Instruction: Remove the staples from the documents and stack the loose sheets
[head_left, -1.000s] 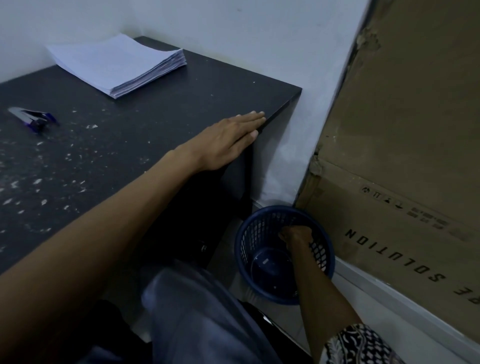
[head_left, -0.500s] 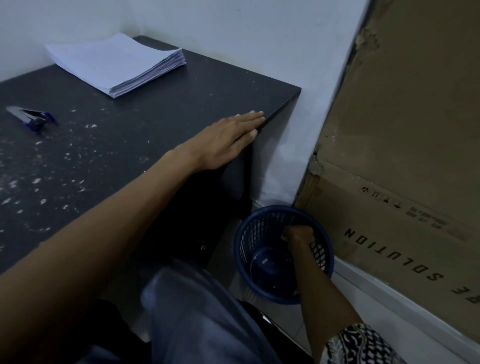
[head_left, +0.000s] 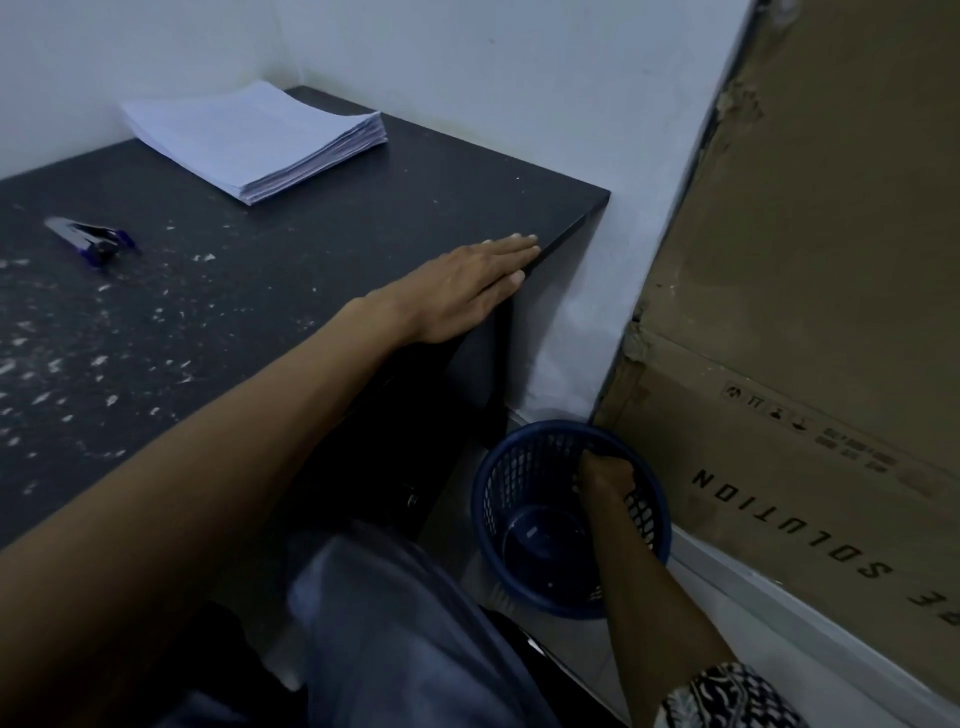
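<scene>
From the head view, my left hand (head_left: 467, 291) lay flat on the bench (head_left: 363, 218), fingers (head_left: 511, 249) straight and together, their tips at the right-hand edge. My right hand (head_left: 605, 475) was down on the floor side, fingers curled over the far rim of the blue basket (head_left: 519, 467), which stood below and to the right of that edge.

The stack of loose sheets (head_left: 254, 137) sat well apart from both hands at the bench's far corner, away and to the left of my left fingers, so the left hand was the nearer one. It looked thick, white and fairly square, its near edges slightly fanned. The staple remover (head_left: 93, 241) lay further left, among pale scraps (head_left: 78, 358), which I judged were bound for the basket.
</scene>
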